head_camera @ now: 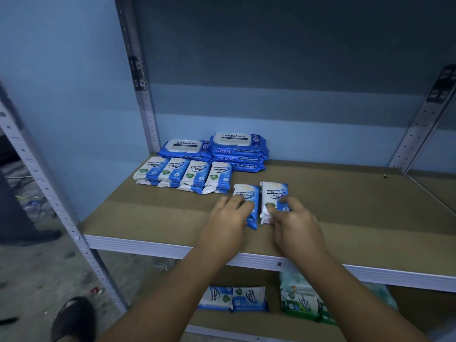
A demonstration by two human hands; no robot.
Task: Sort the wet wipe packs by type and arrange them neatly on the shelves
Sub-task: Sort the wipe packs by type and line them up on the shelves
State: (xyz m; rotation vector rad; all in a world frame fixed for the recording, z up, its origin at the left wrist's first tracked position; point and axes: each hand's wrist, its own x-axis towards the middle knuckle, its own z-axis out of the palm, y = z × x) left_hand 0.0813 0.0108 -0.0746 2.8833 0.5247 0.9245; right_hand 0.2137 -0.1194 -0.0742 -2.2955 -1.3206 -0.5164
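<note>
Head view, one moment.

- Left hand (229, 218): lay over the lower half of the left pack (246, 192), fingers bent down over its face and left edge, gripping it. Thumb hidden.
- Right hand (293, 223): held the right pack (274, 192) at its lower end, with fingertips curled onto the printed face and thumb at the crimped bottom-left corner.
- Both were small white-and-blue "Fragrance Free Antibacterial Wipes" packs. They lay flat on the upper shelf board (357, 208), side by side with a narrow gap between them, near the middle and toward the front edge.
- Row of small packs (183, 174): same print, four across and stacked two high, just behind and left of the held pair. Its rightmost stack sat close to the left pack's top corner – contact could not be judged.
- Large blue packs (237, 151): "antabax" with white flip lids, in two piles against the back wall behind the row. The right pile was three high; the count in the left pile was unclear.
- Lower shelf (419, 314): two blue-and-white packs (233, 298) lay side by side; green packs (302, 306) were heaped to their right, partly hidden by the right forearm.
- Metal upright (145, 102) stood at the rear left – a dark shoe (74, 317) was on the floor at the lower left.
</note>
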